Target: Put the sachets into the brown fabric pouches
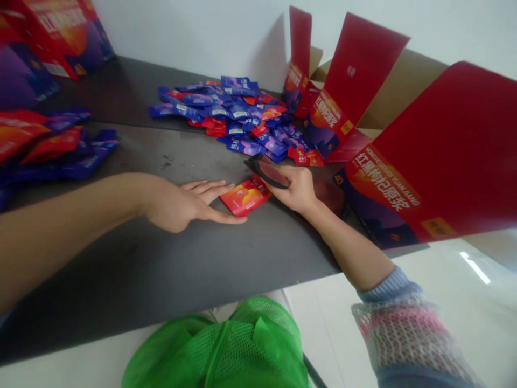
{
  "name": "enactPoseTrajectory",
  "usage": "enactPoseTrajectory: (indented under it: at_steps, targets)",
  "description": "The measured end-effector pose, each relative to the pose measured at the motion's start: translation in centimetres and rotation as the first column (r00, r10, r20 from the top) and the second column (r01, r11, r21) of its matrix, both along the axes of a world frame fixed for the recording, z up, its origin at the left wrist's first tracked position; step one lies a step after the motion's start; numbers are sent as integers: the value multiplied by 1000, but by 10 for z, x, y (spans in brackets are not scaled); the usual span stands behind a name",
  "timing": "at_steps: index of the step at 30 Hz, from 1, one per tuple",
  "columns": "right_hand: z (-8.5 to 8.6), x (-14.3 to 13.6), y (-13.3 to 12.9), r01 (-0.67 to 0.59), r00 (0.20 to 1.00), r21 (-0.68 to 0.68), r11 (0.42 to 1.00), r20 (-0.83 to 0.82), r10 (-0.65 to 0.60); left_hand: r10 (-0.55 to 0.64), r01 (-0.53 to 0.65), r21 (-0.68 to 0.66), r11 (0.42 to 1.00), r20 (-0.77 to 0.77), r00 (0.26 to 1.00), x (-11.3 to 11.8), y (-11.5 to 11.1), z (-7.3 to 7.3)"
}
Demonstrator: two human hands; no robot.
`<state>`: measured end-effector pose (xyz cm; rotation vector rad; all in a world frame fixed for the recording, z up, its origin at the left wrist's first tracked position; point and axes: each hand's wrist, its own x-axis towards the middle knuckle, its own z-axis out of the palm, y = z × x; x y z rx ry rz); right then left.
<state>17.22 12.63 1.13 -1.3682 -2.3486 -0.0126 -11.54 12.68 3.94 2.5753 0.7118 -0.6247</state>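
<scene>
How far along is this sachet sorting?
Done, it seems: a stack of sachets lies at the far left. In hand: the left hand and right hand touch one red sachet on the table. Left: a loose pile still waits beside the open red box.

The right hand (297,188) covers part of a dark object (270,173), too hidden to identify. The left hand (189,202) hides one corner of a red sachet (245,196). Blurred packets (48,145) and boxes (44,43) run off the left edge. The red carton (440,161) is cut by the right edge. A green mesh bag (226,350) is cut by the bottom edge. Print on the sachet pile (242,121) is too small to read.
</scene>
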Motion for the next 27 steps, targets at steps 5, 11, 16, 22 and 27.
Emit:
enactPoseTrajectory:
  at_steps: [5,11,16,22,27]
  targets:
    - [-9,-14,-3,-466,885,-40,884,-7,466,55,-56,-33,998,-30,998,0,-2,-2]
    - [9,-17,-9,-234,948,-192,953,171,268,108,-109,-72,991,-20,994,4,-4,6]
    - [24,-14,-11,56,957,-152,987,291,-10,95,-96,-66,993,-11,995,4,-5,8]
    - [27,-16,-12,223,936,-133,966,307,-174,129,-134,-68,989,-69,989,7,-7,14]
    - [22,-8,-4,272,933,-75,960,265,-244,116,-123,-95,988,-78,990,8,-8,18]
